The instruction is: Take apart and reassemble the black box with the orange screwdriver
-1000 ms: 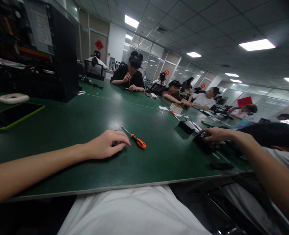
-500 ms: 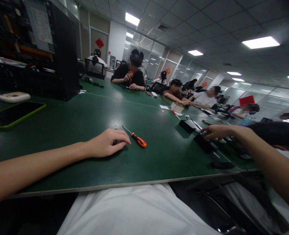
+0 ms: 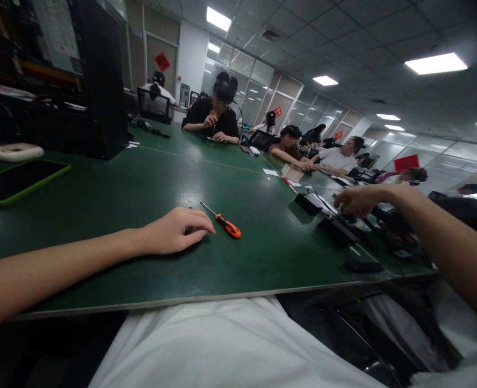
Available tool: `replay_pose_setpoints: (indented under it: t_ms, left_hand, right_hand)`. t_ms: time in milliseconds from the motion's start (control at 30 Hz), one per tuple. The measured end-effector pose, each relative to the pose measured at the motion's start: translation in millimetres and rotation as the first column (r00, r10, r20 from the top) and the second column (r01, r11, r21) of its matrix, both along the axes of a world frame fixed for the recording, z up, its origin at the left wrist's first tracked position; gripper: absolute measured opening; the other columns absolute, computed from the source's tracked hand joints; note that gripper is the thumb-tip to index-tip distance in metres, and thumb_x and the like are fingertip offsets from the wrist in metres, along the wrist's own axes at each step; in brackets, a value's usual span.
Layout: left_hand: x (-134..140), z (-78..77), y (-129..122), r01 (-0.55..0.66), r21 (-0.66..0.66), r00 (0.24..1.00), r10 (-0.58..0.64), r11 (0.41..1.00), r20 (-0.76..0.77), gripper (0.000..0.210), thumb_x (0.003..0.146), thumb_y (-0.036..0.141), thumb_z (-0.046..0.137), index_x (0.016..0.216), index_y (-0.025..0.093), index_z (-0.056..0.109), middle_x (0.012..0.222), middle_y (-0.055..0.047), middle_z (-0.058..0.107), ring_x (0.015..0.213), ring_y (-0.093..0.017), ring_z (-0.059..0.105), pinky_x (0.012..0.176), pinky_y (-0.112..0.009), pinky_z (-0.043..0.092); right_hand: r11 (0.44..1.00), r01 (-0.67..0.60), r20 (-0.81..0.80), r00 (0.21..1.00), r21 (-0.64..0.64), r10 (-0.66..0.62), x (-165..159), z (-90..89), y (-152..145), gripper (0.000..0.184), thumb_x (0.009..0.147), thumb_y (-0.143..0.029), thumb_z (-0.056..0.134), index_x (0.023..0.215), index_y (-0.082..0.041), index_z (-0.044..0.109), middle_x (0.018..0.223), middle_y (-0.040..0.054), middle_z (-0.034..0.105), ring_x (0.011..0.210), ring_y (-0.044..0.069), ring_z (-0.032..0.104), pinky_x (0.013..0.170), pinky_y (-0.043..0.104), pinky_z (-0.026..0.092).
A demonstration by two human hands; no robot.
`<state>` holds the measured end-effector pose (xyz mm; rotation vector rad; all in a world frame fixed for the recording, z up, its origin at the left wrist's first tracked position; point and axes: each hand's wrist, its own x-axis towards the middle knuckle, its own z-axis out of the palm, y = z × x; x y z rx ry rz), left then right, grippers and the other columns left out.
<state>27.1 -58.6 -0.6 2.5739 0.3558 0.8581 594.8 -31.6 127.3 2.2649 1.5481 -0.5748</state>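
Note:
My left hand (image 3: 184, 230) rests palm down on the green table, fingers loosely bent, with a gap between thumb and forefinger and nothing held. Just beyond its fingertips lies a screwdriver (image 3: 228, 226) with an orange and black handle, its thin shaft pointing away to the left. My right hand (image 3: 356, 201) reaches out over the right part of the table, fingers pointing down above a black box (image 3: 337, 233). Its fingertips are blurred, and I cannot make out whether they hold anything. A second black box (image 3: 308, 205) stands to the left of those fingers.
On the left, a black computer case (image 3: 105, 81) with an exposed side stands on the green table (image 3: 153, 183). Near it lie a phone (image 3: 20, 183) in a green case and a white rounded object (image 3: 15, 152). Across the table, a person (image 3: 214, 113) holds an orange-handled tool.
My right hand has risen slightly, its fingers now bent further down. The left hand and the screwdriver keep their places on the table. The whole view has shifted a little.

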Motion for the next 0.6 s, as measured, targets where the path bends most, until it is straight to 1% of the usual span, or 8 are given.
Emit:
replay_pose_setpoints:
  t_ms: [67, 133, 233, 300, 433, 500, 600]
  left_hand:
    - [-0.5, -0.4, 0.3, 0.003, -0.003, 1.0, -0.003, 1.0, -0.007, 0.021, 0.096, 0.015, 0.057, 0.105, 0.018, 0.076, 0.106, -0.008, 0.076, 0.094, -0.018, 0.072, 0.084, -0.026, 0.054]
    - [-0.7, -1.0, 0.8, 0.008, -0.005, 1.0, -0.008, 1.0, -0.011, 0.021, 0.096, 0.015, 0.057, 0.106, 0.017, 0.076, 0.105, -0.008, 0.076, 0.093, -0.018, 0.072, 0.084, -0.025, 0.054]
    - [-0.4, -1.7, 1.4, 0.01, -0.006, 1.0, -0.01, 1.0, -0.015, 0.021, 0.096, 0.014, 0.057, 0.106, 0.018, 0.076, 0.104, -0.008, 0.076, 0.092, -0.017, 0.072, 0.083, -0.025, 0.054]
    - [-0.1, -2.1, 1.8, 0.008, -0.005, 1.0, -0.008, 1.0, -0.017, 0.021, 0.096, 0.014, 0.058, 0.106, 0.018, 0.076, 0.103, -0.007, 0.076, 0.091, -0.017, 0.072, 0.082, -0.025, 0.054]
    - [-0.2, -2.4, 2.2, 0.006, -0.005, 1.0, -0.006, 1.0, -0.022, 0.021, 0.096, 0.015, 0.057, 0.106, 0.017, 0.075, 0.102, -0.008, 0.077, 0.089, -0.017, 0.072, 0.081, -0.025, 0.054]
    - [-0.5, -2.4, 2.2, 0.005, -0.006, 1.0, -0.006, 1.0, -0.024, 0.021, 0.096, 0.015, 0.057, 0.106, 0.017, 0.075, 0.102, -0.008, 0.076, 0.089, -0.017, 0.072, 0.081, -0.025, 0.053]
    - [-0.8, -2.3, 1.8, 0.008, -0.007, 1.0, -0.008, 1.0, -0.024, 0.021, 0.096, 0.015, 0.056, 0.106, 0.017, 0.075, 0.103, -0.008, 0.076, 0.09, -0.017, 0.072, 0.081, -0.024, 0.053]
  right_hand:
    - [0.996, 0.069, -0.047, 0.996, -0.055, -0.072, -1.6, 4.1, -2.1, 0.058, 0.073, -0.023, 0.067, 0.128, -0.013, 0.055, 0.094, 0.0131, 0.072, 0.073, 0.023, 0.072, 0.073, 0.037, 0.06]
    - [0.987, 0.12, -0.095, 0.987, -0.106, -0.13, -4.0, 2.4, -5.7, 0.067, 0.07, -0.023, 0.068, 0.134, -0.013, 0.05, 0.089, 0.0108, 0.072, 0.074, 0.023, 0.072, 0.076, 0.038, 0.06]
    - [0.977, 0.148, -0.159, 0.972, -0.152, -0.172, -6.0, -8.5, -12.4, 0.076, 0.066, -0.024, 0.07, 0.137, -0.015, 0.045, 0.083, 0.0069, 0.071, 0.072, 0.022, 0.071, 0.077, 0.037, 0.059]
    - [0.973, 0.16, -0.193, 0.962, -0.163, -0.191, -5.0, -17.6, -16.7, 0.078, 0.064, -0.024, 0.07, 0.137, -0.017, 0.043, 0.079, 0.0044, 0.069, 0.069, 0.021, 0.069, 0.076, 0.036, 0.058]
    - [0.976, 0.169, -0.279, 0.939, -0.14, -0.202, 1.4, -30.5, -24.2, 0.081, 0.065, -0.024, 0.069, 0.139, -0.022, 0.037, 0.077, -0.0007, 0.064, 0.07, 0.018, 0.066, 0.081, 0.034, 0.057]
    - [0.981, 0.158, -0.325, 0.927, -0.109, -0.186, 5.0, -33.3, -27.7, 0.079, 0.067, -0.025, 0.069, 0.138, -0.023, 0.038, 0.082, -0.0001, 0.061, 0.077, 0.018, 0.066, 0.085, 0.034, 0.057]
    - [0.989, 0.14, -0.359, 0.922, -0.042, -0.146, 8.7, -35.9, -33.3, 0.068, 0.07, -0.028, 0.068, 0.134, -0.025, 0.042, 0.094, 0.0034, 0.059, 0.087, 0.019, 0.065, 0.088, 0.032, 0.056]
